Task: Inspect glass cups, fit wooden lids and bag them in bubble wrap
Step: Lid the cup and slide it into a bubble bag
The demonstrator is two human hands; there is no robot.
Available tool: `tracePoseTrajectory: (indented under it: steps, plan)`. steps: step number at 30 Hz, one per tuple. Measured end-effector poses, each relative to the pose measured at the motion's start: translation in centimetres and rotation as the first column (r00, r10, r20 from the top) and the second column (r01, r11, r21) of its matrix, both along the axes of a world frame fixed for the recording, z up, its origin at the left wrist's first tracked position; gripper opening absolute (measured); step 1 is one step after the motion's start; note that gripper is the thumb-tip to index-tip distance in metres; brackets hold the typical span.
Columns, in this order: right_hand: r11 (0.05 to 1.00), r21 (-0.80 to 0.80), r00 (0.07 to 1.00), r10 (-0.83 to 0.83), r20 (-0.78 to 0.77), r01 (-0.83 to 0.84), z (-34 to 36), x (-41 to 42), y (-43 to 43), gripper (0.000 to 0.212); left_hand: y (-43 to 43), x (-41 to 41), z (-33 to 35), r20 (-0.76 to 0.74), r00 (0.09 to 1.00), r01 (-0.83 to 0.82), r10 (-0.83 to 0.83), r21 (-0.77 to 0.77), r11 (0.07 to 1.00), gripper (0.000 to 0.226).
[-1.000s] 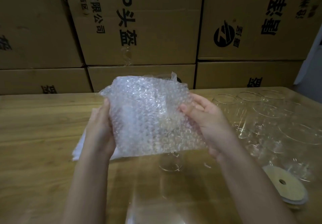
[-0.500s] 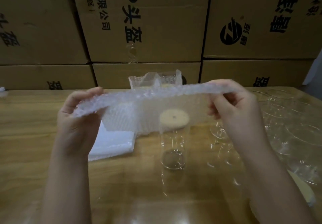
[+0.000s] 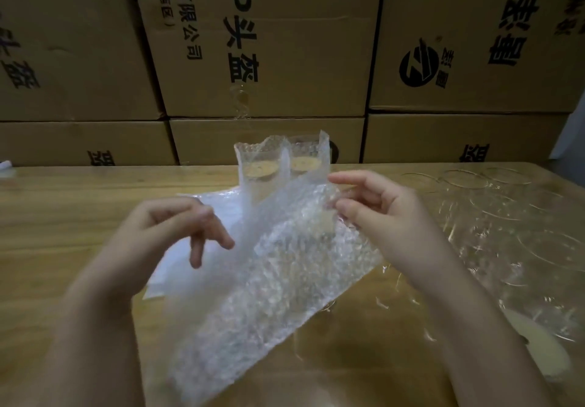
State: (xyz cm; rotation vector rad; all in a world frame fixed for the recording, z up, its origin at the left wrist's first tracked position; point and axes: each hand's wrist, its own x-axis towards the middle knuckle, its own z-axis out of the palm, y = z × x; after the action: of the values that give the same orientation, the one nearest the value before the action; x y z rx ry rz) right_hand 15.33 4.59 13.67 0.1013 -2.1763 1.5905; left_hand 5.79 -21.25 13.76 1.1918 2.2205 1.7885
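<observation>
The right hand [image 3: 380,213] pinches the upper corner of a clear, pebbly bubble-wrap bag [image 3: 269,296] between thumb and curled fingers, and the sheet hangs slanting down toward the lower left above the pale grained wooden table [image 3: 63,216]. The left hand [image 3: 171,232] is just beside the bag's left edge with its fingers loosely bent and blurred; whether it grips the plastic cannot be told. Through the wrap a tan patch shows, and below the bag's right edge is the round base of an upright clear glass cup [image 3: 326,307]. A flat white stack of bubble-wrap bags [image 3: 221,207] lies on the table behind the left hand. Further back stand two bagged cups with round wooden lids [image 3: 259,167]. To the right crowd open clear glass cups [image 3: 506,216], with a round pale wooden lid [image 3: 538,353] near them. Brown printed cardboard boxes [image 3: 285,42] are stacked behind
</observation>
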Motion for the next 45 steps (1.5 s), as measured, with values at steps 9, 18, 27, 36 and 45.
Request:
tracePoseTrajectory:
  steps: [9,18,27,36,45]
  plan:
    - [0.985,0.080,0.974,-0.139,-0.181,0.155,-1.3,-1.2,-2.8,0.039,7.9,2.2,-0.2,0.037,0.987,-0.149,0.159,-0.184,0.972,0.045]
    - [0.999,0.027,0.986,0.023,-0.165,-0.019,-1.2,-0.9,-4.0,0.035,8.1,2.1,0.1,0.226,0.943,-0.245,0.243,-0.020,0.969,0.032]
    - [0.936,0.046,0.909,-0.326,-0.258,0.349,-1.2,-1.0,-2.6,0.037,7.5,2.7,0.8,0.088,0.889,-0.444,0.449,-0.076,0.893,0.005]
    - [0.782,0.274,0.782,-0.390,-0.486,0.560,-0.2,-0.2,-3.6,0.030,9.3,5.1,1.3,-0.261,0.744,-0.624,0.615,0.057,0.779,0.013]
    - [0.460,0.543,0.709,-0.520,-0.476,0.703,0.7,1.4,-3.5,0.027,11.7,7.2,1.0,-0.533,0.606,-0.616,0.590,0.155,0.772,0.005]
